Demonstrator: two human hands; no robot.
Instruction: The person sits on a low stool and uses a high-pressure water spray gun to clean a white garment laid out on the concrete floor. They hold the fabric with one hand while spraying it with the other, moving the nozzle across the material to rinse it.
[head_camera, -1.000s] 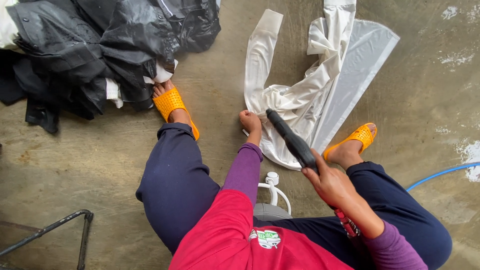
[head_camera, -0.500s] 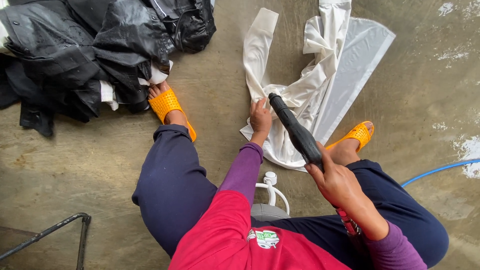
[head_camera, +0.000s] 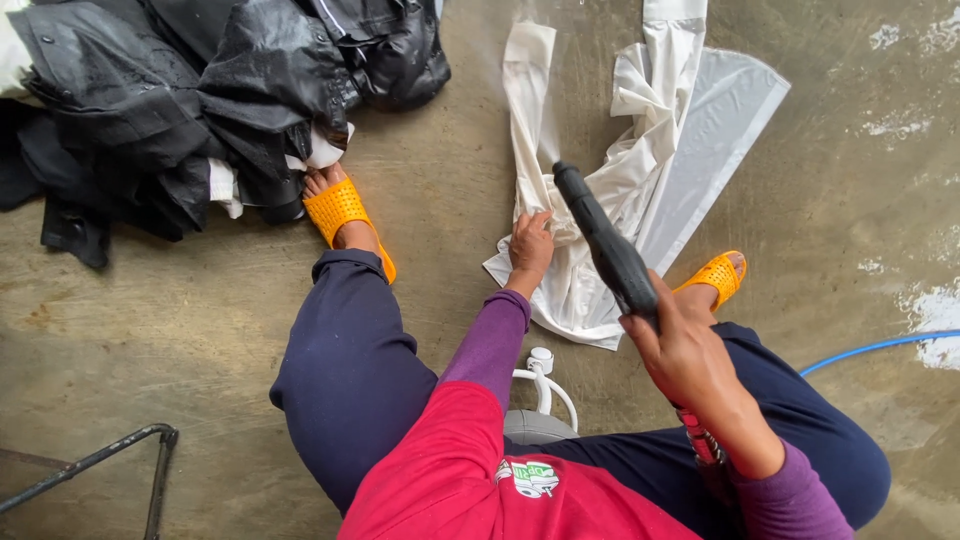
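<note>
White garment: long-sleeved shirt (head_camera: 640, 150) of thin wet-looking cloth, spread crumpled on the concrete floor (head_camera: 180, 320) between the two orange slippers, one sleeve stretched away toward the top of the view, a flat panel fanned out to the right.
Left hand (head_camera: 530, 245): pressed down on the bunched middle of the shirt, fingers curled into the cloth, pinning it.
Right hand (head_camera: 685, 355): closed around the grip of a black spray gun (head_camera: 605, 245), nozzle aimed over the shirt just above the left hand.
Risk, fingers: nozzle very near the pinning hand; a jet fired at this angle likely to hit the knuckles.
Risk, cloth: light fabric held at one spot only; loose sleeve and panel apt to flip or slide under a strong jet.
Risk, footing: floor damp, with foam patches at the right edge; slippers (head_camera: 340, 215) liable to slip on a shift of weight.
Risk, splash: heap of black wet garments (head_camera: 150, 100) near the left foot, within reach of dirty runoff.
Hose: blue line (head_camera: 880, 345) trailing off right; a snag could jerk the gun.
</note>
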